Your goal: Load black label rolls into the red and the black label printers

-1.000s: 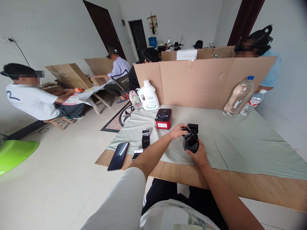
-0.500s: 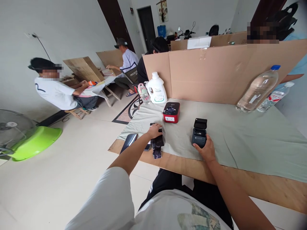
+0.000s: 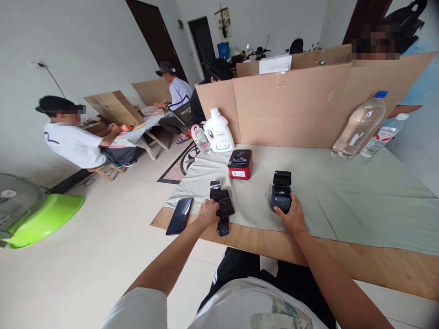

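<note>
My right hand (image 3: 291, 214) grips a small dark portable printer (image 3: 281, 201) by its near right side. The printer's lid is flipped up at the far end, and its inside is dark. My left hand (image 3: 208, 214) rests low at the left edge of a shiny black film strip (image 3: 224, 203), fingers curled together. Whatever is under those fingertips is hidden. A small roll (image 3: 216, 184) lies at the strip's far end. Left of my hand, a dark smartphone (image 3: 179, 216) lies across the table's front edge.
A red and black box-shaped device (image 3: 240, 164) stands beyond the strip. Behind it are a white detergent jug (image 3: 219, 131) and a pink-topped bottle (image 3: 200, 139). Two clear bottles (image 3: 360, 125) lean by the cardboard partition (image 3: 281, 109). Other people sit at tables nearby.
My left hand has drawn back toward me and left, uncovering the roll and more of the strip and smartphone. My right hand keeps its grip on the printer. The view has shifted slightly.
</note>
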